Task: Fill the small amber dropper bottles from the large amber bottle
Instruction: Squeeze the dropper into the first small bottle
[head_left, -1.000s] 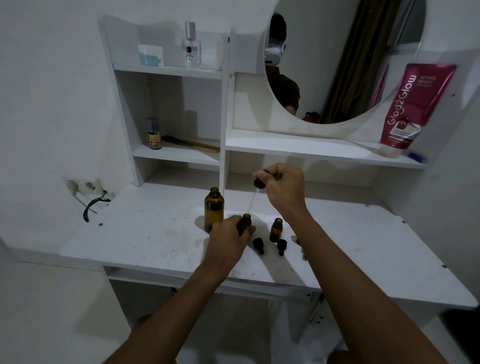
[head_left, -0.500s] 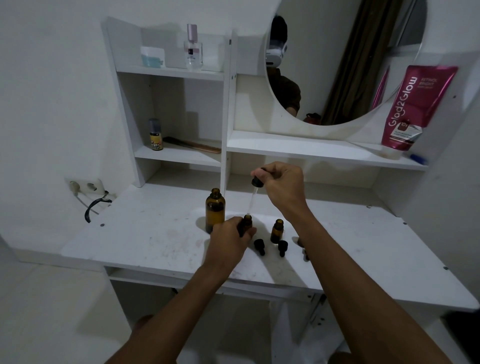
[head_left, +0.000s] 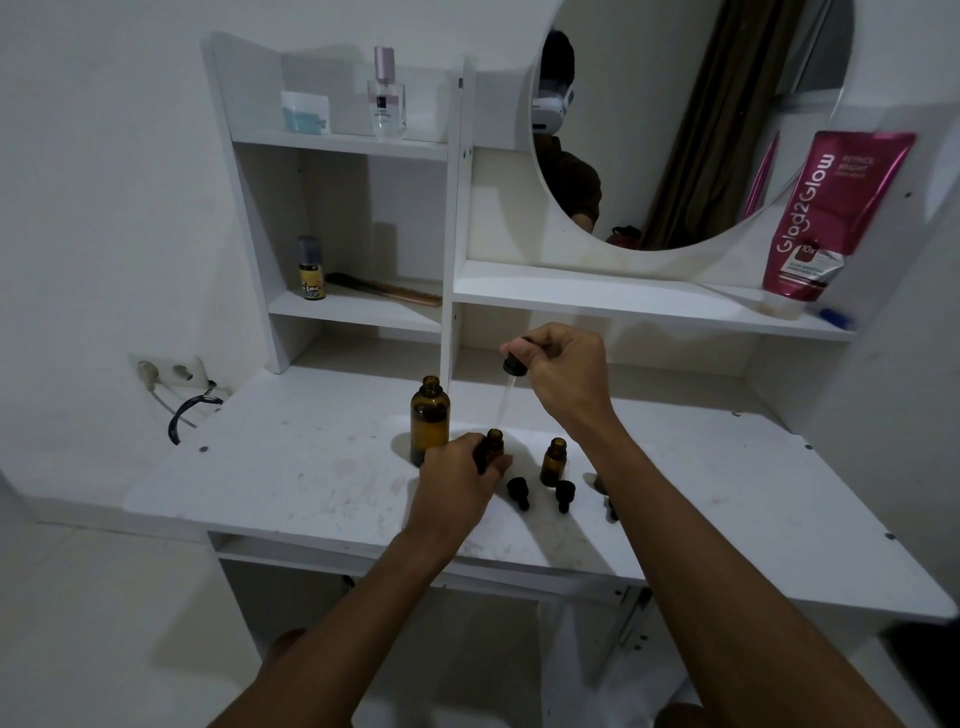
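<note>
The large amber bottle (head_left: 429, 420) stands uncapped on the white desk (head_left: 291, 467). Right beside it my left hand (head_left: 457, 480) grips a small amber dropper bottle (head_left: 492, 447), its open neck showing above my fingers. My right hand (head_left: 563, 371) pinches a black-capped dropper (head_left: 511, 382) above it, the glass pipette pointing down at that bottle's mouth. A second small amber bottle (head_left: 554, 461) stands open just to the right. Two loose black dropper caps (head_left: 518, 492) (head_left: 564, 494) lie in front of it.
Another dark cap (head_left: 609, 505) lies partly hidden by my right forearm. White shelves behind hold a perfume bottle (head_left: 386, 98), a small yellow-labelled bottle (head_left: 310, 270), a comb (head_left: 384, 289) and a pink tube (head_left: 826, 213). A round mirror (head_left: 675, 119) hangs above. A wall socket with cable (head_left: 171, 374) sits at the left.
Hardly anything differs. My right hand with the dropper has stayed above the small bottle held in my left hand; the view has shifted slightly.
</note>
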